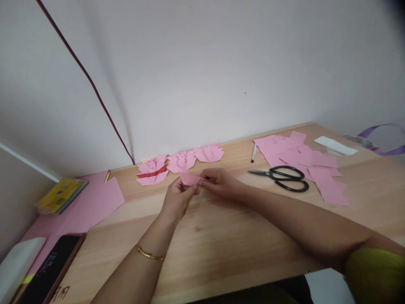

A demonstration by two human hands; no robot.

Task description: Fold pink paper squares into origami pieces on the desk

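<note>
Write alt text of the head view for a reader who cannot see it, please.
A left hand and right hand hold a small pink paper over a wooden table. Behind lie cut pink shapes; to the right, black-handled scissors and pink scraps.

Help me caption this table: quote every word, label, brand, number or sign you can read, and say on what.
No text is legible.
Black case: pale marks, too blurred.
Yellow packet: dark marks, too blurred.
Wooden table, lower left: dark strokes, unreadable.
</note>
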